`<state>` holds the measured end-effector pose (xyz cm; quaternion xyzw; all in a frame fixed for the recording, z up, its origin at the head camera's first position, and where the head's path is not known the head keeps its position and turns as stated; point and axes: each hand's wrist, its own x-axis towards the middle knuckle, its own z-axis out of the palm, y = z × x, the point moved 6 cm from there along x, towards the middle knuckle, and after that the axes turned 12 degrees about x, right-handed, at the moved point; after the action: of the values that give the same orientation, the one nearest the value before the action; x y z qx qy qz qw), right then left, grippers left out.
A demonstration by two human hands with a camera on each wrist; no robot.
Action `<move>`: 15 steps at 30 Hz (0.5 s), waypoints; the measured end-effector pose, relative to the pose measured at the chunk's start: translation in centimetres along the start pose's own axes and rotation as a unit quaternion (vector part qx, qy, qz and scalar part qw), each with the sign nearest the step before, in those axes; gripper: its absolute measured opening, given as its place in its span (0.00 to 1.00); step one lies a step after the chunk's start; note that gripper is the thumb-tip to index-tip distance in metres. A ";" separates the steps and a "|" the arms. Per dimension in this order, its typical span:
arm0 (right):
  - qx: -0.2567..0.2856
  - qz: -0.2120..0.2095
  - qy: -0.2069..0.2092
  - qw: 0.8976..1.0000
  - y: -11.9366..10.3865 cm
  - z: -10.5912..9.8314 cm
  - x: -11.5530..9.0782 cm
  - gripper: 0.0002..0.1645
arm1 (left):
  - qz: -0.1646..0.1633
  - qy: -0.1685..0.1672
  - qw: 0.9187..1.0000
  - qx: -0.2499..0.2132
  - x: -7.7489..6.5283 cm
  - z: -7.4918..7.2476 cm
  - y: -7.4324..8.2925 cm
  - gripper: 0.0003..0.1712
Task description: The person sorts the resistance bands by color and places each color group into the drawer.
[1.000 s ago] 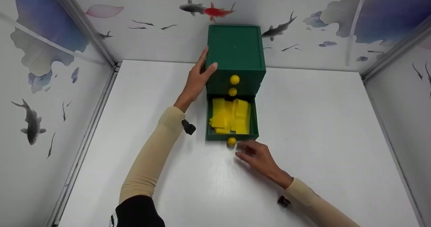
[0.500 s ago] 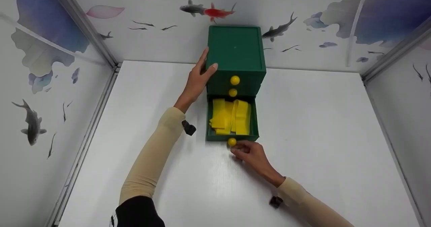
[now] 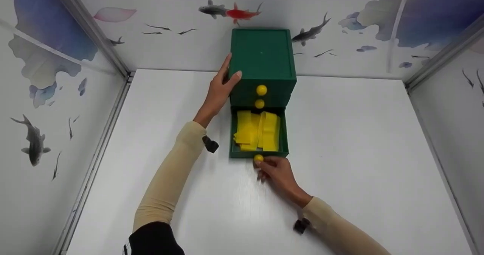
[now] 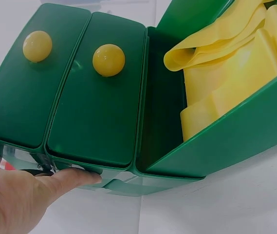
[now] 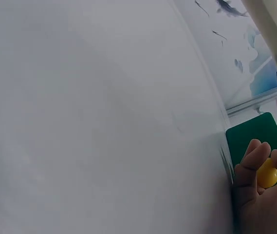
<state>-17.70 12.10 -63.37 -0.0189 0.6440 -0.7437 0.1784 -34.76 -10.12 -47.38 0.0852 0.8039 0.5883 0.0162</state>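
Observation:
A green drawer cabinet (image 3: 261, 54) with round yellow knobs stands at the back of the white table. Its bottom drawer (image 3: 231, 134) is pulled out and holds folded yellow strips (image 3: 247, 128), also visible in the left wrist view. My left hand (image 3: 220, 90) rests against the cabinet's left side, fingers extended along it and thumb at the top front edge. At the drawer's front, my right hand (image 3: 278, 171) pinches the yellow knob (image 3: 258, 158) between thumb and fingers. The right wrist view shows that knob (image 5: 267, 174) between the fingertips. Both upper drawers, with knobs (image 4: 108, 60) showing, are closed.
White panels (image 3: 181, 50) painted with fish and flowers enclose the table (image 3: 348, 141) on the back and both sides. The cabinet's rear stands close to the back panel. Each wrist wears a small black camera (image 3: 210, 144).
My right hand has moved left to the bottom drawer's knob, and its fingers have closed on it. The left hand stays on the cabinet, and the drawer has not visibly moved.

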 end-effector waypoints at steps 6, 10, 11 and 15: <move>0.007 -0.010 0.000 1.000 0.0 0.4 0.1 0.20 | -0.002 -0.009 1.000 -0.006 -0.2 -0.1 0.3 0.45; 0.009 -0.017 0.002 1.000 0.0 0.3 0.4 0.20 | -0.004 -0.012 1.000 -0.006 -0.3 -0.2 0.6 0.45; 0.010 -0.018 0.003 1.000 -0.1 0.3 0.5 0.21 | -0.004 -0.013 1.000 -0.006 -0.3 -0.2 0.6 0.46; 0.013 -0.023 0.008 1.000 -0.5 0.4 1.0 0.22 | -0.007 -0.012 1.000 -0.006 -0.4 -0.2 0.6 0.46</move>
<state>-18.63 11.53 -62.99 -0.0255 0.6347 -0.7562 0.1569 -34.37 -10.18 -46.81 0.0860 0.8008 0.5920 0.0303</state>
